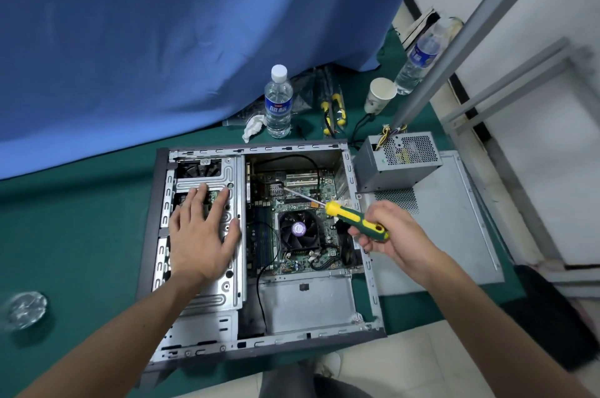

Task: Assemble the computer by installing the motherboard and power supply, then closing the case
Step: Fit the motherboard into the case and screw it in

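Motherboard [292, 222] seated in open case [363, 326]; right hand [386, 232] grips screwdriver [354, 220], tip at board, probably fastening. Left hand [201, 225] flat, fingers spread, on drive cage [227, 287]. Power supply [397, 162] and side panel [454, 235] outside on worktop [81, 251], uninstalled

Green table cover [74, 235], blue curtain [162, 56], white wall [552, 105], pale floor tiles [406, 362].

The left hand [203, 229] lies flat, palm down, fingers spread toward 12 o'clock. The right hand [388, 233] is curled in a grip, forearm entering from 5 o'clock.
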`<state>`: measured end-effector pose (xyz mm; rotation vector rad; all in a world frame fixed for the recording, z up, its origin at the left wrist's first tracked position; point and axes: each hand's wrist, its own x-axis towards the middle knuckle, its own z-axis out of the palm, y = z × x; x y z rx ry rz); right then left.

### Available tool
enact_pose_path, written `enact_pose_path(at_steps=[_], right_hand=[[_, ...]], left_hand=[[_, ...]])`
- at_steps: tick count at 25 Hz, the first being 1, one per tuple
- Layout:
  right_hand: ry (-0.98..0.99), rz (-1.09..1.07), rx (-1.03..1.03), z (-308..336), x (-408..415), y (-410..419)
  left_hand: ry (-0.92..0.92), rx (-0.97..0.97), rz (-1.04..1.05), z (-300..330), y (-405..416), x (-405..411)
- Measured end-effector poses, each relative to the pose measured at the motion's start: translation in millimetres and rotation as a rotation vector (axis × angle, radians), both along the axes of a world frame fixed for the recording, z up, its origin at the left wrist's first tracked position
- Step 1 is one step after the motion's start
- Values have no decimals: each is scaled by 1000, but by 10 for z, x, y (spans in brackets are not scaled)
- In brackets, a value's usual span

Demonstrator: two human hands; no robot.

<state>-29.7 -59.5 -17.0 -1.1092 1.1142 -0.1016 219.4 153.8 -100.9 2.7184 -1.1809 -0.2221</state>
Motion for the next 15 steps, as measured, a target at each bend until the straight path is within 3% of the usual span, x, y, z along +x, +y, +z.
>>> enact_pose_path(at_steps=[3,7,10,12,15], right_hand=[[-148,-80,191,-12,-245,66],[-162,42,225,-8,-500,110],[-45,-57,149,-98,-644,70],[168,-56,-39,-277,-733,34],[363,-42,-184,-650,-753,118]], left_hand=[[10,11,5,10,-8,18],[21,17,0,38,7,20],[72,-12,69,78,-110,-112],[134,-27,204,89,-255,-286],[49,49,258,2,-341,-444]])
